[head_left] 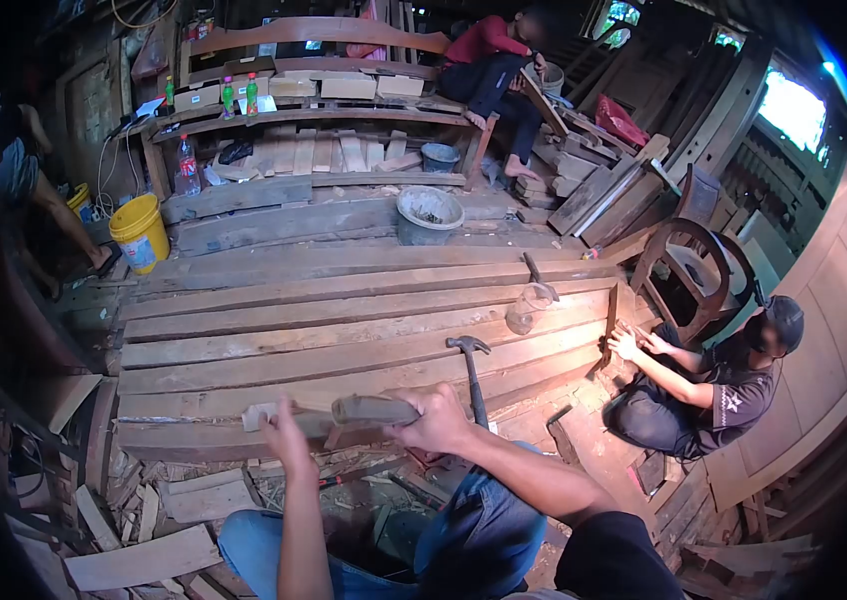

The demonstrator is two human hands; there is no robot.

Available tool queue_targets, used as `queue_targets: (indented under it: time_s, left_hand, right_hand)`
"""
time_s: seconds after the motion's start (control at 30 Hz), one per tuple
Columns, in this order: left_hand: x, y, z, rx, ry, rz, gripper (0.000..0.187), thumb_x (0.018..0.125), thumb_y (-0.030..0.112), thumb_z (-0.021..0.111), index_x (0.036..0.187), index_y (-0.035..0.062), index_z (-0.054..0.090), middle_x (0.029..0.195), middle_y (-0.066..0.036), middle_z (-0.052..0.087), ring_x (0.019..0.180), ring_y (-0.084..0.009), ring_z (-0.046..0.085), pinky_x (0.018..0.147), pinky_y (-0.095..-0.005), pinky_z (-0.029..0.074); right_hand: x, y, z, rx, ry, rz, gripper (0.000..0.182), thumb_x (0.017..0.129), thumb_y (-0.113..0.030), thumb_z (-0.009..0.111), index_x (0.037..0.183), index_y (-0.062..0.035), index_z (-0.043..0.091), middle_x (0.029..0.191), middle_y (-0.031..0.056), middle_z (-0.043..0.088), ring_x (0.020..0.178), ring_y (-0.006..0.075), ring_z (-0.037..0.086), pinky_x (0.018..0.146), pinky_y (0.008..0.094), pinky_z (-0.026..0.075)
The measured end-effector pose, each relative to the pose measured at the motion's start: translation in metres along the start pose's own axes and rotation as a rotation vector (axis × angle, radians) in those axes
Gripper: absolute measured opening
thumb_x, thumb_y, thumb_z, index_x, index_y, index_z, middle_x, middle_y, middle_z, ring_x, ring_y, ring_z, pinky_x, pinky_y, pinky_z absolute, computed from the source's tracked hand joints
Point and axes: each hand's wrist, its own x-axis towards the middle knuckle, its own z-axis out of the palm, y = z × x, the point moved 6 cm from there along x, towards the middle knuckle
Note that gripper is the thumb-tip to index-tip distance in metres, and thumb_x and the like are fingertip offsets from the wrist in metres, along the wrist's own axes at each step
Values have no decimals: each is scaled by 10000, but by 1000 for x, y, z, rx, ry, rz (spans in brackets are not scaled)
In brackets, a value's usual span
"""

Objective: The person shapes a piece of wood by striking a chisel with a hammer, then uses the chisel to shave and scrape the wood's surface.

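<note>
My right hand (441, 420) is closed around a short, thick piece of wood (374, 410), its blunt end turned left. To the left of it, my left hand (289, 440) pinches a small pale piece (258, 416) that looks like wood. Both hands are above the near edge of a row of long wooden planks (274, 345). A claw hammer (470, 348) lies on these planks just beyond my right hand, its dark handle running toward my forearm. Below my hands, near my knees, lies a tool with a red and black handle (336, 480), partly hidden.
A co-worker (734, 390) sits at the right, hands on an upright wooden piece (616, 315). Another person (489, 65) sits on the far bench (324, 120). A second hammer (541, 277), a clear plastic container (524, 315), a grey bucket (429, 215) and a yellow bucket (139, 235) stand about. Offcuts (149, 560) litter the floor.
</note>
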Motion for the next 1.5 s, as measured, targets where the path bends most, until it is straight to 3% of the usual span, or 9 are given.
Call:
queue_targets:
  time_s: [0.03,0.1,0.3,0.33,0.37,0.47,0.87,1.27,1.5]
  left_hand:
    - [-8,-2,2,-2,-3,-1,943,785,541,712,1419,-45,334,1405,-207,399,1276,-303,416,1057,-528,325]
    - [-59,40,37,405,-332,799,1076,689,425,811,1472,-46,243,1452,-249,357,1376,-362,329,1106,-600,220]
    - [-113,59,72,842,-499,1261,1039,615,356,825,1431,-20,302,1452,-232,363,1370,-384,348,1127,-631,151]
    - [-102,48,71,795,-374,1363,944,562,345,831,1326,-11,407,1307,-206,482,1283,-381,435,1086,-613,234]
    - [-95,42,67,788,-382,1352,944,562,345,831,1326,-11,407,1307,-206,482,1283,-381,435,1086,-613,234]
    - [-83,46,63,699,-476,1266,753,537,305,826,1147,-1,508,963,-170,548,953,-399,557,898,-515,404]
    - [-65,80,41,-88,-551,712,715,542,150,760,1191,-8,505,915,-139,594,822,-262,607,764,-378,503]
    - [-78,98,37,562,-586,952,676,505,192,788,1087,-12,512,951,-223,618,878,-419,629,789,-459,523]
    - [-64,95,37,726,-666,870,675,509,204,790,1087,-17,520,972,-235,611,935,-423,613,835,-467,508]
  right_hand:
    - [1,9,0,37,36,85,413,650,-240,844,1015,-80,735,746,157,700,677,268,709,612,354,560]
    - [1,26,-1,28,32,266,381,682,-286,834,980,-67,740,730,153,697,666,259,708,609,351,554]
    - [-7,21,8,153,64,463,359,737,-368,805,874,-41,745,683,181,670,622,274,686,617,375,533]
    - [-9,21,17,103,-42,490,336,762,-329,804,899,-29,740,689,143,678,640,161,633,621,338,524]
    - [-13,21,24,53,-147,516,313,786,-290,803,925,-18,735,696,106,686,658,48,580,625,301,514]
    - [-9,15,19,120,-75,340,367,809,-291,776,1019,-7,680,711,138,684,665,158,669,648,331,534]
    - [-2,-1,-7,90,-34,130,547,852,-359,689,1295,-67,554,792,223,688,703,349,707,699,395,561]
    - [34,-59,-22,-666,-313,-272,474,965,-373,538,1433,-332,476,631,72,488,397,177,466,372,342,412]
    - [25,-70,-7,-601,-528,-261,460,932,-347,594,1386,-292,543,626,88,511,418,237,501,412,363,427]
